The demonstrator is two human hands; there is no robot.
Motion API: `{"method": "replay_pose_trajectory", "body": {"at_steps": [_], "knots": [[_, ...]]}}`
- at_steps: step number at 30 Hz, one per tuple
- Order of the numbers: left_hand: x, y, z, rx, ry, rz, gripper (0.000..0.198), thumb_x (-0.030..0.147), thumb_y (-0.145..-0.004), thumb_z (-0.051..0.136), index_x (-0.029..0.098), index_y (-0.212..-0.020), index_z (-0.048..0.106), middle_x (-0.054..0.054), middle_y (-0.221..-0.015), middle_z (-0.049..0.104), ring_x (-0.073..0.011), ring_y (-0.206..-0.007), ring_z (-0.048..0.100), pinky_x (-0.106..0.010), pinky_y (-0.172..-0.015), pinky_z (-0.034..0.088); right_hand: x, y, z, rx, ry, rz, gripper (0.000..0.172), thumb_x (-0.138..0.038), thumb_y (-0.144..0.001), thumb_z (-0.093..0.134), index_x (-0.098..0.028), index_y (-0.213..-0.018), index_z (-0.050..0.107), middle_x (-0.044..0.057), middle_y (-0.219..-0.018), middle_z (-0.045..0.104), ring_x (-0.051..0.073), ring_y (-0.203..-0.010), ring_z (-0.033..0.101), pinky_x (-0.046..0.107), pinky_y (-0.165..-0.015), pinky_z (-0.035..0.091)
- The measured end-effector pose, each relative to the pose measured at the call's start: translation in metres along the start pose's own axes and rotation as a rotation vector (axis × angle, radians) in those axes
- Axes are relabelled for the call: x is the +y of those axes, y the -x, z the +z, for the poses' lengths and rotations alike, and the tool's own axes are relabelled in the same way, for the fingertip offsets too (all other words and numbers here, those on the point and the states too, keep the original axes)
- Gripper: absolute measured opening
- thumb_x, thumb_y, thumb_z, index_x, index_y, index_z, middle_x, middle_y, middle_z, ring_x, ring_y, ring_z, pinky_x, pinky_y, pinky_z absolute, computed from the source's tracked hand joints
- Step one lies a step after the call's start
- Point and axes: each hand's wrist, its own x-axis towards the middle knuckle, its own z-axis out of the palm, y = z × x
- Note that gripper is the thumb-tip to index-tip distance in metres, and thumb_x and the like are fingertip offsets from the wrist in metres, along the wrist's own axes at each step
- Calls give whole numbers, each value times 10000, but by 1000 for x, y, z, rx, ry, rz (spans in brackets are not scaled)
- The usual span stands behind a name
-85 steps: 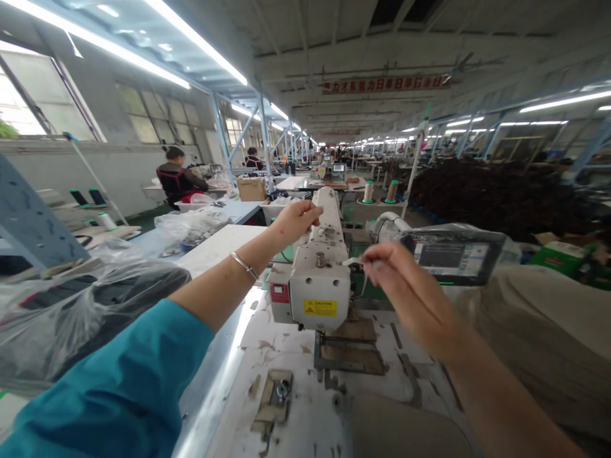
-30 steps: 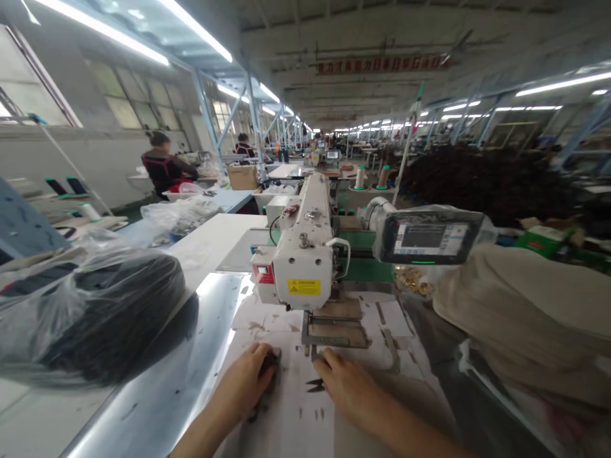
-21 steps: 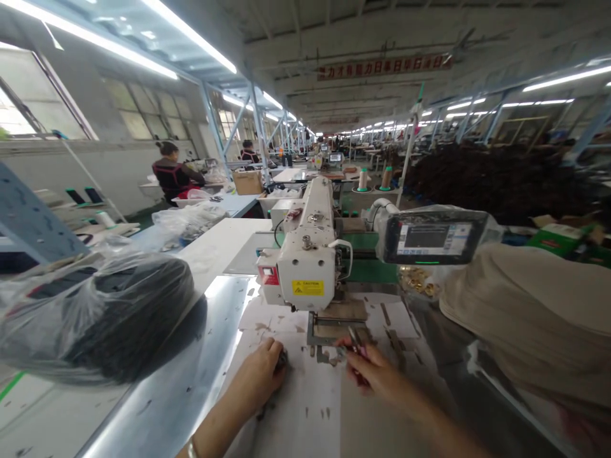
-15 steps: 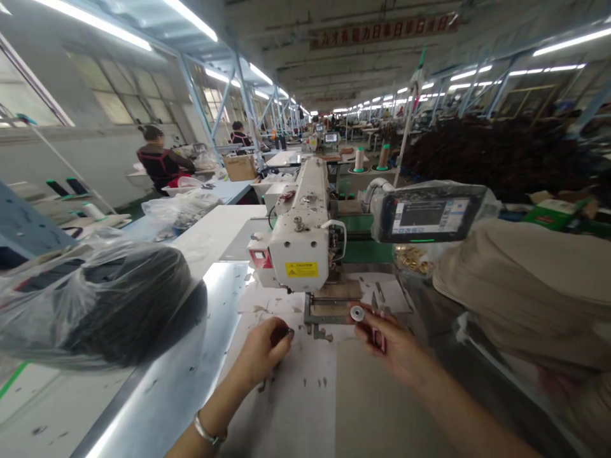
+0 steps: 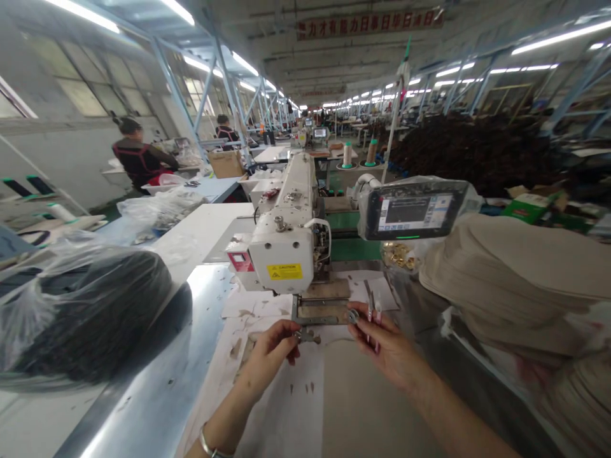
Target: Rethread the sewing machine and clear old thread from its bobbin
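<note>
My right hand [image 5: 394,350] is closed, pinching a round metal bobbin [image 5: 352,316] at its fingertips. The same hand keeps a pair of pink-handled scissors [image 5: 370,298] tucked in the fingers, blades pointing away from me. My left hand [image 5: 270,353] is closed too, with thumb and forefinger on a small metal piece [image 5: 298,335], largely covered by the fingers. Both hands are in front of the white sewing machine [image 5: 281,245], close to its metal clamp frame [image 5: 317,320]. Below my right hand lies a beige fabric panel [image 5: 358,401].
A control screen [image 5: 414,211] stands right of the machine head. Stacked beige pieces [image 5: 515,273] rise at the right; a plastic-wrapped dark bundle [image 5: 95,312] sits at the left. Fabric scraps [image 5: 308,387] dot the white sheet. A person [image 5: 136,156] sits further off at the left.
My left hand has moved forward and right, nearer the clamp frame. The bobbin in my right hand has tilted and shifted slightly left. The whole view has swung a little to the right.
</note>
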Motion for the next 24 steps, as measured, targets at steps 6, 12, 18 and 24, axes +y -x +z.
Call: {"method": "replay_pose_trajectory", "body": {"at_steps": [6, 12, 18, 24], "knots": [[-24, -14, 33, 28, 438, -112, 353, 458, -671, 674, 172, -871, 621, 16, -678, 577, -100, -485, 511, -224, -432, 322, 24, -14, -14, 45, 114, -21, 552, -565, -546, 921, -276, -983, 748, -10, -656, 622, 101, -595, 519, 168, -476, 314], [-32, -20, 34, 81, 355, -152, 319, 471, -645, 645, 192, -748, 531, 28, -692, 550, -57, -431, 387, -215, -438, 164, 40, -23, -27, 89, 175, -38, 591, -649, -560, 874, -270, -989, 724, 16, -725, 654, 109, -598, 527, 170, -460, 273], [-26, -14, 21, 15, -56, -37, 258, 452, -739, 460, 199, -748, 509, 38, -609, 438, -112, -526, 359, -251, -504, 253, 26, -14, -21, 60, 168, -38, 642, -639, -545, 882, -213, -990, 701, -3, -639, 615, 99, -577, 522, 165, -468, 277], [-26, -7, 13, 94, -696, 165, 175, 197, -847, 354, 193, -842, 530, -66, -854, 608, -214, -842, 576, -324, -772, 395, 21, -17, -29, 33, 71, -5, 559, -585, -654, 844, -201, -1037, 711, 0, -686, 632, 97, -598, 524, 167, -459, 280]]}}
